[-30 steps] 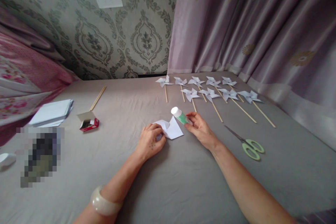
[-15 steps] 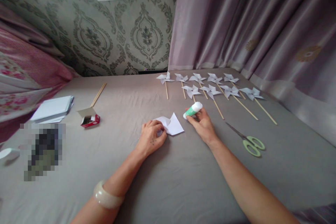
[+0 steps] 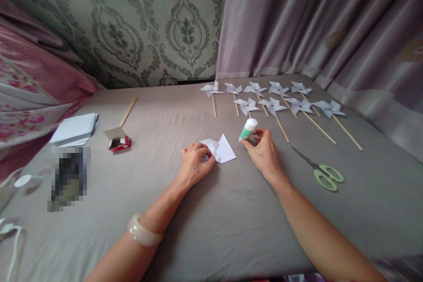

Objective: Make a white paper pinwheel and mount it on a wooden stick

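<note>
While my left hand (image 3: 197, 162) is on the folded white paper (image 3: 227, 150), my right hand (image 3: 263, 152) has the glue stick (image 3: 247, 132). Right fingers: clamped round the lower part of the tube, thumb near its base, tube leaning, white end up, right of the paper and clear of it. Left fingers: bent, bunched over the paper's left part; can't tell if they pinch it or only press. Paper is in front of me on the grey cloth (image 3: 231, 220), pointed corners poking out past my fingers. Labels: green band on the tube, text too small to read. Red box (image 3: 122, 144) off left, flap up, print not legible. Green-handled scissors (image 3: 319, 168) lie right of my right hand; nine paper pinwheels (image 3: 272, 106) farther back.
</note>
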A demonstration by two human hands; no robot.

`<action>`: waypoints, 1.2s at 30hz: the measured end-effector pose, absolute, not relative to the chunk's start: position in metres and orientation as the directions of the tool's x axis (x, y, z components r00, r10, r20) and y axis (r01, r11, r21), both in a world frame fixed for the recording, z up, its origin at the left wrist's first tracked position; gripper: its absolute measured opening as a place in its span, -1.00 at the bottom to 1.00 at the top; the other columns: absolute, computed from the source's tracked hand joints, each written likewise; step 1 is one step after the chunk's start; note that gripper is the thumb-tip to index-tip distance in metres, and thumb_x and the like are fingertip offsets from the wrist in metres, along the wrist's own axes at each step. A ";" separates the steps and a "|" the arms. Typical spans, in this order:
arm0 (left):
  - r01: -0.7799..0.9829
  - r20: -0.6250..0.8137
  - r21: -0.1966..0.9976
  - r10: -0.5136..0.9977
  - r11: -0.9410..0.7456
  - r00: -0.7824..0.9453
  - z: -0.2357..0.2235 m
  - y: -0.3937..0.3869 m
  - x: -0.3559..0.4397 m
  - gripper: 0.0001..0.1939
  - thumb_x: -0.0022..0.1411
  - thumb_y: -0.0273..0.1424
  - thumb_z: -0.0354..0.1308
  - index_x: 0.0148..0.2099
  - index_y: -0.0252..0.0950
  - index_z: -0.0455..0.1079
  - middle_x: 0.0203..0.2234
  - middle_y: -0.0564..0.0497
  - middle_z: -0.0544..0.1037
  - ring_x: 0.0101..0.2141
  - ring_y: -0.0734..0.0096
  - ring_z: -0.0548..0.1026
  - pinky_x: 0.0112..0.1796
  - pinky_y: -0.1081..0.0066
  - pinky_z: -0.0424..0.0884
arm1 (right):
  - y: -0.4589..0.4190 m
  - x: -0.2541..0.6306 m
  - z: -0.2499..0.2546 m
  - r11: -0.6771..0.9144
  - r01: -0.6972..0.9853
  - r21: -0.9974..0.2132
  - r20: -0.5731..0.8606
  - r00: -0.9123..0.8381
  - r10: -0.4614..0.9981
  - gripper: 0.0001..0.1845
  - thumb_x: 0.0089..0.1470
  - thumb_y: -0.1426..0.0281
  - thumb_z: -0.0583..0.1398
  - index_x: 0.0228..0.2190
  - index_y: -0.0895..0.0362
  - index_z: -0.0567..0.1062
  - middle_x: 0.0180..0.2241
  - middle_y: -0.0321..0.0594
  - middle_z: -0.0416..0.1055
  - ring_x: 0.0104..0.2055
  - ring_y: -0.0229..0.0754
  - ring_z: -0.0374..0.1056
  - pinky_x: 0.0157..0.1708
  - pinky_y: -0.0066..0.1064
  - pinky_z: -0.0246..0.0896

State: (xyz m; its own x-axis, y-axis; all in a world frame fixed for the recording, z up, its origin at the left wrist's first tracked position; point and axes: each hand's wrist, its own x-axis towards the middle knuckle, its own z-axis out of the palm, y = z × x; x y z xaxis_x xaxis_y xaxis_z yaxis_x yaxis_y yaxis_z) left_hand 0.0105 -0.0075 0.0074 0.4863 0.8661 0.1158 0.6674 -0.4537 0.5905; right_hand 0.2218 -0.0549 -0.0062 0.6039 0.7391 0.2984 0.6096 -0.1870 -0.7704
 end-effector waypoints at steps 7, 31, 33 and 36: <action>0.671 0.101 0.591 0.865 -0.449 0.491 0.008 -0.009 0.010 -0.89 0.14 -0.43 0.15 -0.37 -0.27 0.51 -0.23 -0.04 0.57 -0.11 0.18 0.43 -0.02 0.08 0.20 | -0.073 0.185 0.003 -0.058 0.618 -0.784 0.189 0.327 0.926 -0.83 0.09 0.27 0.16 -0.36 0.10 0.48 -0.41 -0.14 0.54 -0.39 -0.09 0.46 -0.32 -0.28 0.30; 0.684 0.079 0.588 0.872 -0.433 0.484 0.007 -0.009 0.013 -0.89 0.15 -0.40 0.18 -0.40 -0.27 0.48 -0.21 -0.03 0.56 -0.11 0.21 0.43 -0.07 0.17 0.17 | -0.066 0.153 -0.002 -0.015 0.731 -0.682 0.164 0.173 0.971 -0.90 0.10 0.47 0.20 -0.34 0.13 0.55 -0.33 -0.20 0.55 -0.36 -0.19 0.40 -0.32 -0.41 0.19; 0.688 0.077 0.586 0.874 -0.429 0.480 0.007 -0.009 0.013 -0.88 0.16 -0.39 0.17 -0.41 -0.28 0.47 -0.21 -0.03 0.56 -0.11 0.21 0.43 -0.08 0.17 0.17 | -0.068 0.153 -0.003 0.013 0.744 -0.668 0.196 0.159 0.968 -0.86 0.12 0.49 0.18 -0.33 0.14 0.56 -0.31 -0.17 0.54 -0.32 -0.18 0.41 -0.29 -0.40 0.22; 0.689 0.086 0.583 0.876 -0.431 0.475 0.005 -0.009 0.013 -0.88 0.16 -0.39 0.17 -0.40 -0.27 0.47 -0.22 -0.02 0.56 -0.11 0.21 0.43 -0.08 0.18 0.18 | -0.071 0.153 -0.004 0.045 0.758 -0.650 0.235 0.144 0.961 -0.80 0.15 0.50 0.13 -0.32 0.14 0.58 -0.29 -0.13 0.54 -0.25 -0.15 0.43 -0.21 -0.39 0.25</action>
State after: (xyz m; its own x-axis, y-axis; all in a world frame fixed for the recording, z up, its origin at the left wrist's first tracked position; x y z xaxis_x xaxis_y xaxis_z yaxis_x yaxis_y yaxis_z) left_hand 0.0133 -0.0085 0.0054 0.4752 0.8757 0.0863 0.6885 -0.4311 0.5832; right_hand 0.1526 -0.0709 -0.0040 0.1439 0.9613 0.2348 0.7584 0.0452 -0.6502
